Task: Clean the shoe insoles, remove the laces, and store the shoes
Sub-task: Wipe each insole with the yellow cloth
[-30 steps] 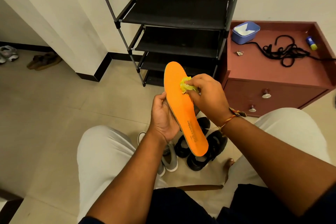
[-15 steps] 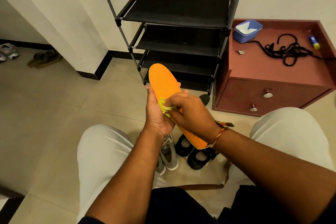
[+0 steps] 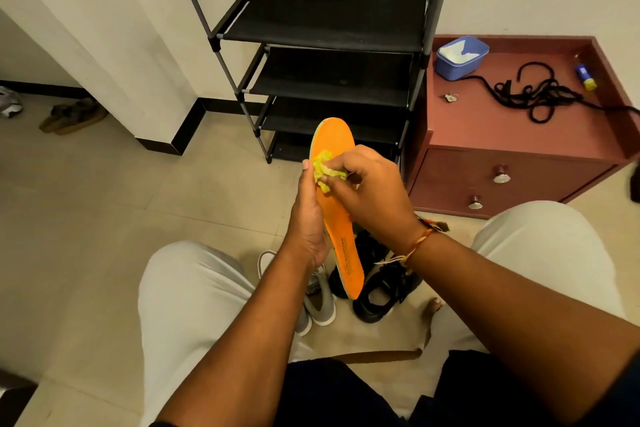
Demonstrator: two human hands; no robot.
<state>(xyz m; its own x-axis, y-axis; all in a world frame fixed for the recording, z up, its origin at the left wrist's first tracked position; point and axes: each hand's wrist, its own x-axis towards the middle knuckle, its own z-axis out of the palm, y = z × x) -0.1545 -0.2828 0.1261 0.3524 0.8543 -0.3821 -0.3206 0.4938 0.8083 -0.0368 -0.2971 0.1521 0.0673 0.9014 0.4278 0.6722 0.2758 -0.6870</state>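
The left hand [image 3: 306, 218] grips the insole [image 3: 341, 232] along its left edge, thumb up beside the cloth [image 3: 327, 172]. Half a second ago it held the insole tipped further left. Now the insole stands nearer upright in the air between the knees, toe end toward the rack [image 3: 329, 31].

The cloth, a yellow-green wad, has moved too. It was down at mid-insole by the left palm, and it is now back up on the forefoot, near the left edge. The right hand [image 3: 370, 191] pinches it between thumb and fingertips and presses it on the orange face.

I read this as one more stroke of a back-and-forth wipe — the cleaning step is under way, not finished.

Below the hands, the grey shoes [image 3: 318, 302] and black shoes [image 3: 381, 281] sit on the floor, not yet on the rack. Further right, black laces [image 3: 540, 97] lie tangled on the tabletop [image 3: 485, 135] — so the lace step looks at least partly done, and storing is still to come.
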